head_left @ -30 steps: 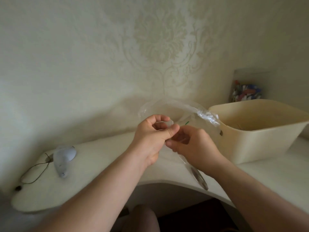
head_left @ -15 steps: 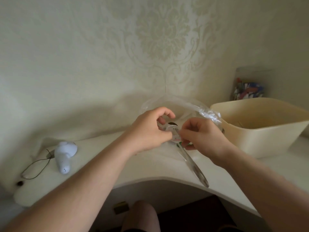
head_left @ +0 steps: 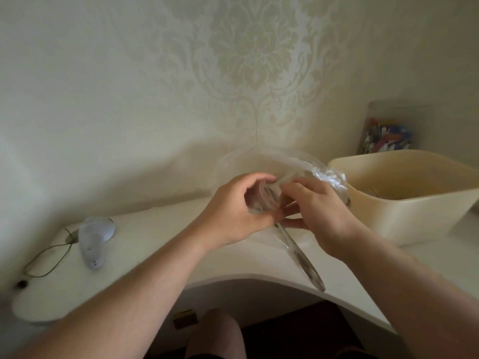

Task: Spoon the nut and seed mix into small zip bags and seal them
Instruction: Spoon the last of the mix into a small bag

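**Between the Hands, a Small Bag Worked Open**

Between the two hands, raised just above the table [head_left: 160, 244], a small clear zip bag [head_left: 261, 200] was held at its mouth. The left hand [head_left: 234, 212] curled round the bag, thumb and fingers closed on the near edge. The right hand [head_left: 317, 206] met it from the other side, fingertips [head_left: 287, 186] pinching the opposite lip, so both hands were closed on the same bag and nearly touching. Both forearms reached forward and inward, wrists level, backs of the hands toward the camera.

Whether the bag held any mix could not be told; it looked empty and its strip seemed not yet sealed.

Below the right hand a clear-handled spoon [head_left: 300, 255] lay on the table, its handle pointing toward the person. Behind the hands sat a large crumpled clear bag [head_left: 274, 161], and beyond the right hand a cream tub [head_left: 404, 206] with a jar of coloured bits [head_left: 386, 137] behind it. Well off past the left hand lay a small white device [head_left: 94, 237] with a cord.

Done well, this step likely called for parting the lips evenly with light pinches at the rim, then leaving the left hand to keep the mouth wide and upright while the right took the spoon.
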{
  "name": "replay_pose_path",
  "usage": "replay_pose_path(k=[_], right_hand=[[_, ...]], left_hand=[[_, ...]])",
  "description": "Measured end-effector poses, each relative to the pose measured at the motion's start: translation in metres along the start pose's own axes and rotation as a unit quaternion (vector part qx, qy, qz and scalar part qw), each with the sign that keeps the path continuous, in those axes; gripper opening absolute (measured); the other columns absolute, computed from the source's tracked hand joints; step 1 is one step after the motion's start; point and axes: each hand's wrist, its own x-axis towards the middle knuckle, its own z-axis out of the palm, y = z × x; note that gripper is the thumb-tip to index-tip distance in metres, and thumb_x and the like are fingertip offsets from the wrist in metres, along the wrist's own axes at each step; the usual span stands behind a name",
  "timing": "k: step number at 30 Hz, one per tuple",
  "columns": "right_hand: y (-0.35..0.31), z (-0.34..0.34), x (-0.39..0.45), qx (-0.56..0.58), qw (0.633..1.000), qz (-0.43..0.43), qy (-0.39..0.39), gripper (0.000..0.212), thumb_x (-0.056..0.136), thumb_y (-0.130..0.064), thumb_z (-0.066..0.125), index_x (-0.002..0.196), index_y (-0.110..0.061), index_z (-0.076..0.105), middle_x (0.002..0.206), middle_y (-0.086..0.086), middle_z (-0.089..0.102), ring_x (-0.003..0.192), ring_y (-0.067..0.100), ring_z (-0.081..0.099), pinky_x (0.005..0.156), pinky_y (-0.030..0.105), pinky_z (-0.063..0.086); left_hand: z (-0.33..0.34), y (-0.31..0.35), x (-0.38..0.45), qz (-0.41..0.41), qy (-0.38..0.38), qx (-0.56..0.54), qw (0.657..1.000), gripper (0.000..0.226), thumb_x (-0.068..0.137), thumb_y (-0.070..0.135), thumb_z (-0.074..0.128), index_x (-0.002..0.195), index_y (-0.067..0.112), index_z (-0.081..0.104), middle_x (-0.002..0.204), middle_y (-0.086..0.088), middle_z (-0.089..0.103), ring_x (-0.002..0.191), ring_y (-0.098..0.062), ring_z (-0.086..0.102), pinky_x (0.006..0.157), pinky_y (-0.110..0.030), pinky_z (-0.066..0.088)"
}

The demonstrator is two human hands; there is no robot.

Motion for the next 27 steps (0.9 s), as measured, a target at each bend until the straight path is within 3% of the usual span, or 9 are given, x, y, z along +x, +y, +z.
replay_pose_path(k=[3, 5, 8, 12, 14, 17, 21, 24, 27], right_hand=[[0.017, -0.016, 0.008, -0.226, 0.971, -0.073, -0.001, 0.02, 0.105, -0.027, 0.056, 0.093, -0.026, 0.072, 0.093, -0.005, 0.073, 0.089, 0.021, 0.07, 0.086, 0.04, 0.061], [0.031, -0.026, 0.01, -0.406, 0.905, -0.111, -0.065, 0.025, 0.107, -0.019, 0.054, 0.11, -0.037, 0.071, 0.11, -0.015, 0.068, 0.097, 0.003, 0.065, 0.09, 0.024, 0.055], [0.048, -0.034, 0.012, -0.544, 0.82, -0.08, -0.157, 0.054, 0.101, 0.0, 0.052, 0.125, -0.047, 0.064, 0.121, -0.02, 0.056, 0.101, 0.001, 0.062, 0.09, 0.021, 0.057], [0.054, -0.039, 0.018, -0.534, 0.812, -0.064, -0.228, 0.044, 0.101, -0.015, 0.063, 0.118, -0.056, 0.062, 0.119, -0.024, 0.051, 0.106, -0.001, 0.058, 0.088, 0.018, 0.051], [0.052, -0.04, 0.021, -0.522, 0.808, -0.067, -0.263, 0.031, 0.099, -0.029, 0.069, 0.114, -0.056, 0.064, 0.111, -0.022, 0.049, 0.107, 0.001, 0.054, 0.095, 0.021, 0.046], [0.054, -0.041, 0.023, -0.508, 0.811, -0.065, -0.283, 0.022, 0.101, -0.031, 0.066, 0.105, -0.053, 0.066, 0.105, -0.018, 0.049, 0.104, 0.005, 0.053, 0.098, 0.028, 0.047], [0.055, -0.041, 0.019, -0.495, 0.815, -0.062, -0.296, 0.042, 0.106, -0.017, 0.056, 0.107, -0.058, 0.062, 0.11, -0.023, 0.045, 0.109, -0.001, 0.05, 0.1, 0.024, 0.044], [0.051, -0.046, 0.014, -0.482, 0.812, -0.063, -0.324, 0.034, 0.101, -0.026, 0.065, 0.109, -0.059, 0.063, 0.114, -0.022, 0.045, 0.113, -0.002, 0.047, 0.106, 0.028, 0.041], [0.049, -0.051, 0.009, -0.463, 0.809, -0.063, -0.357, 0.032, 0.096, -0.033, 0.072, 0.106, -0.063, 0.065, 0.114, -0.028, 0.04, 0.116, -0.005, 0.043, 0.109, 0.026, 0.038]], left_hand=[[-0.009, -0.009, 0.008, -0.036, -0.01, -0.006, 0.999, 0.065, 0.071, 0.051, 0.088, 0.131, 0.043, 0.063, 0.115, 0.022, 0.07, 0.107, 0.002, 0.065, 0.097, -0.025, 0.052], [-0.014, -0.016, 0.013, -0.071, -0.004, -0.015, 0.997, 0.062, 0.075, 0.042, 0.091, 0.131, 0.038, 0.065, 0.119, 0.018, 0.071, 0.11, 0.005, 0.064, 0.097, -0.023, 0.049], [-0.017, -0.026, 0.016, -0.123, 0.012, -0.065, 0.99, 0.075, 0.06, 0.05, 0.09, 0.131, 0.039, 0.067, 0.12, 0.011, 0.073, 0.113, -0.001, 0.066, 0.099, -0.027, 0.051], [-0.018, -0.034, 0.017, -0.148, 0.01, -0.122, 0.981, 0.092, 0.053, 0.054, 0.086, 0.139, 0.031, 0.064, 0.12, 0.006, 0.075, 0.115, -0.013, 0.07, 0.109, -0.038, 0.053], [-0.017, -0.035, 0.018, -0.153, 0.0, -0.132, 0.979, 0.097, 0.054, 0.053, 0.087, 0.143, 0.027, 0.061, 0.122, 0.004, 0.075, 0.116, -0.014, 0.07, 0.11, -0.039, 0.052], [-0.015, -0.035, 0.021, -0.164, -0.01, -0.134, 0.977, 0.101, 0.054, 0.053, 0.089, 0.147, 0.027, 0.058, 0.127, 0.003, 0.073, 0.119, -0.014, 0.069, 0.111, -0.042, 0.051], [-0.011, -0.032, 0.022, -0.174, -0.016, -0.132, 0.976, 0.083, 0.058, 0.045, 0.09, 0.135, 0.028, 0.066, 0.116, 0.003, 0.077, 0.11, -0.016, 0.073, 0.099, -0.037, 0.059], [-0.009, -0.03, 0.02, -0.184, -0.019, -0.126, 0.975, 0.062, 0.077, 0.027, 0.091, 0.133, 0.027, 0.066, 0.109, 0.002, 0.077, 0.099, -0.011, 0.072, 0.088, -0.029, 0.059], [-0.008, -0.028, 0.018, -0.192, -0.027, -0.129, 0.972, 0.059, 0.083, 0.023, 0.088, 0.136, 0.028, 0.064, 0.108, 0.004, 0.077, 0.104, -0.013, 0.072, 0.094, -0.033, 0.059]])
